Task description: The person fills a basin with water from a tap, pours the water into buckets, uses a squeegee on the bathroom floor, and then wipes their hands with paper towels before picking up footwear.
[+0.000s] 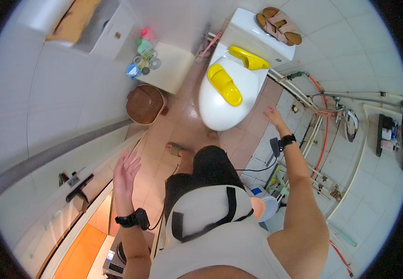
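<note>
My left hand [126, 173] is raised near the door at the left, palm up, fingers stretched and holding nothing. Out to the right, my right hand [273, 115] hangs in the air with its fingers apart, nearest to the white toilet [213, 111]. One yellow slipper [225, 85] lies on the closed toilet lid. The other yellow slipper [249, 58] leans at the back of the lid against the tank. A pair of pink and brown sandals [279, 26] rests on top of the tank. Each wrist wears a black strap with a small device.
A brown waste bin [145, 105] stands beside a white cabinet [176, 65] carrying bottles and tape rolls. White pipes and a red hose [324, 135] run along the right wall under a faucet. Buckets [270, 204] sit by my right leg. The door frame [87, 218] is at left.
</note>
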